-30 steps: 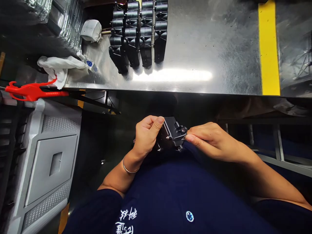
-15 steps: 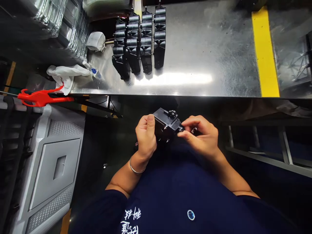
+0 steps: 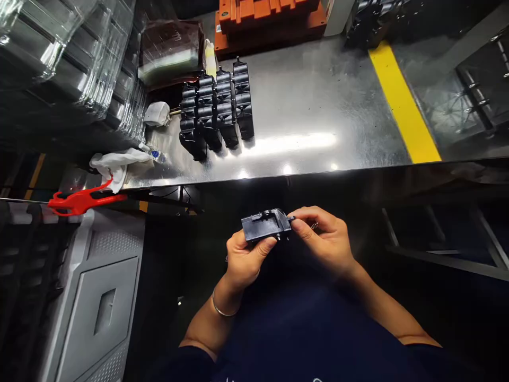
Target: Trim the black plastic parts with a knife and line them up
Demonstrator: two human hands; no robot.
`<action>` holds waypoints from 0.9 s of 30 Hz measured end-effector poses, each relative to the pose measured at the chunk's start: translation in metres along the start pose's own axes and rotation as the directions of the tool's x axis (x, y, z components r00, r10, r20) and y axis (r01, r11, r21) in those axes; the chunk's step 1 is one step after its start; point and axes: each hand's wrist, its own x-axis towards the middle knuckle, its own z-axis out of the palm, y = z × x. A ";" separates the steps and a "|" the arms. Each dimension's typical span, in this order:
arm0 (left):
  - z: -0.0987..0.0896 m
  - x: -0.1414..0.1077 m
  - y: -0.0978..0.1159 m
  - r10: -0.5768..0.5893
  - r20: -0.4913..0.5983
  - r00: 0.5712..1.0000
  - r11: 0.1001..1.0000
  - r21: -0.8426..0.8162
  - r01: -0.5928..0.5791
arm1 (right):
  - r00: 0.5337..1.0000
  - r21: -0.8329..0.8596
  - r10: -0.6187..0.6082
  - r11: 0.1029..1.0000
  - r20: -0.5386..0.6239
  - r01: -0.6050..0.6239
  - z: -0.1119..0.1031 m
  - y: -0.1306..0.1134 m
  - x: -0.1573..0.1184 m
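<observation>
A black moulded plastic part (image 3: 260,228) with a raised frame and small metal pins is held in front of my body, below the bench edge. My left hand (image 3: 246,260) grips its left end, thumb along the lower side. The thumb and fingertips of my right hand (image 3: 326,233) pinch the narrow tab at the part's right end. On the bench, several similar black plastic parts (image 3: 226,116) stand side by side in a row.
The steel bench (image 3: 294,116) has a yellow tape strip (image 3: 401,101) on the right. An orange fixture (image 3: 270,21) sits at the back. Stacked clear plastic trays (image 3: 95,69) rise at left. A red air gun (image 3: 81,200) hangs near the grey crate (image 3: 99,307).
The black part has been turned, so its framed face now shows, and my left thumb has shifted to its lower side. The camera view has tilted up, showing more of the bench's back.
</observation>
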 end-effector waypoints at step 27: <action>-0.031 0.003 0.028 -0.313 0.363 0.877 0.948 0.066 0.311 | 0.593 -0.166 -0.417 0.706 0.688 0.689 -0.031 -0.014 0.036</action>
